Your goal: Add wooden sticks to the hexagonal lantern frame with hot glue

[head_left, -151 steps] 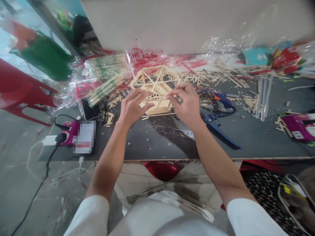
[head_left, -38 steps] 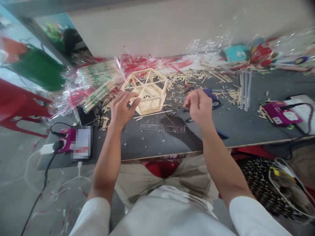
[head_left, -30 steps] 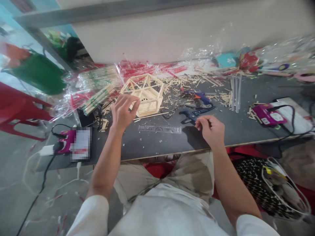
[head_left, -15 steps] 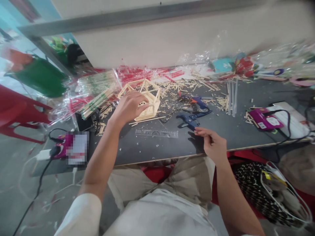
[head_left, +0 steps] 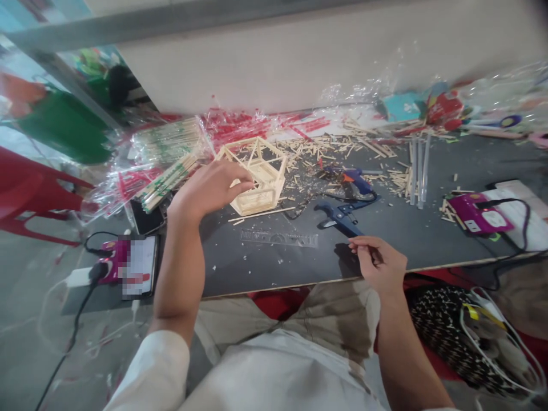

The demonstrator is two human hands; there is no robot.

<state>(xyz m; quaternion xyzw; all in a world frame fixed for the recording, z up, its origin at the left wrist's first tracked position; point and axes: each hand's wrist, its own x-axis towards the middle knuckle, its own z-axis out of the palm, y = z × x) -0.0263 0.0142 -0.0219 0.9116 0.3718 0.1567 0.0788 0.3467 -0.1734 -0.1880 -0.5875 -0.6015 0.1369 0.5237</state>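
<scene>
Wood sticks, thin and pale, form a small many-sided frame [head_left: 257, 201], which stands on the dark table [head_left: 240, 271], in front of the person and a little to the left. The left hand [head_left: 209, 191] is above the near left side of this frame, with the palm down. Its fingers are bent and the thumb is stretched toward the fingertips; whether they grip a part of the frame, I cannot tell. The right hand [head_left: 383, 264] is near the front edge of the table, and its fingers are curled with the thumb close against them. I cannot tell if something thin is between them. This hand is just beside the handle of a dark blue cutter [head_left: 342, 220]. Behind the cutter lies a blue glue gun [head_left: 358, 181] with an orange trigger. One loose stick [head_left: 269, 215] lies just before the frame, and nearer to the person there is a clear ruler [head_left: 278, 237]. Clear glue rods [head_left: 420, 171] lie to the right of the glue gun, among short wood pieces [head_left: 400, 181].
</scene>
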